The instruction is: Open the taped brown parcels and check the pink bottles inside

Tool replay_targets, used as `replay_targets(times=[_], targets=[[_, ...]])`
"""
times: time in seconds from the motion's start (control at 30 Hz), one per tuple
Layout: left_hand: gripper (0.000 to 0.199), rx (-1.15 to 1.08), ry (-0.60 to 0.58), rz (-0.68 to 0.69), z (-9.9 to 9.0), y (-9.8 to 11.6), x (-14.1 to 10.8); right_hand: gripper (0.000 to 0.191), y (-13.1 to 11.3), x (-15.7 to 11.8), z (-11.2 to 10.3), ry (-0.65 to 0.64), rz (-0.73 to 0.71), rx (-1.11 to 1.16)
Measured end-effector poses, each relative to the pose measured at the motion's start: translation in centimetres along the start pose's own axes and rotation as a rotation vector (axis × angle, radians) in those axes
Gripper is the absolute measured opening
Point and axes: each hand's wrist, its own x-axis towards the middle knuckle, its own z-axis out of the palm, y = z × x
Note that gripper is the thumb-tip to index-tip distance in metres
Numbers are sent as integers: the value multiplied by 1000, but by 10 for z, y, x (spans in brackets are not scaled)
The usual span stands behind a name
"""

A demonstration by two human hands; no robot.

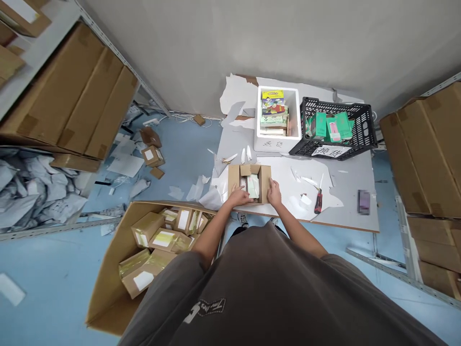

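Observation:
A small brown cardboard box (267,185) stands at the table's front edge with its side flaps spread outward. Inside it lies a pale green and white packet (253,186). My left hand (239,196) is at the box's near left corner, its fingers reaching over the opening beside the packet. On the right side, my right hand (274,192) grips the box wall and flap with the fingers closed on it.
Behind the box are a white foam box (277,143) of packages and a black crate (336,150) of green boxes. A red and black screwdriver (318,202) lies right. A large carton (108,283) of taped boxes stands lower left; shelves flank both sides.

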Motion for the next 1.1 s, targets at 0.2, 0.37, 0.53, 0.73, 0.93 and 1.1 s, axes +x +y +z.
replay_targets(times=[0.2, 0.37, 0.53, 0.73, 0.93, 1.1], targets=[[48, 219, 78, 38, 23, 11, -6, 59, -38, 17, -15, -156, -385, -311], [28, 217, 66, 65, 29, 13, -8, 47, -85, 41, 3, -631, -452, -499], [27, 245, 70, 31, 29, 15, -7, 86, -104, 53, 16, -519, -370, -556], [24, 181, 132, 30, 32, 20, -7, 95, -99, 83, 2, -298, -464, -494], [47, 224, 224, -7, 35, 22, -10, 105, -111, 121, 24, -296, -376, -488], [73, 184, 233, -95, 35, 19, -16, 97, -108, 102, 16, -158, -367, -357]])
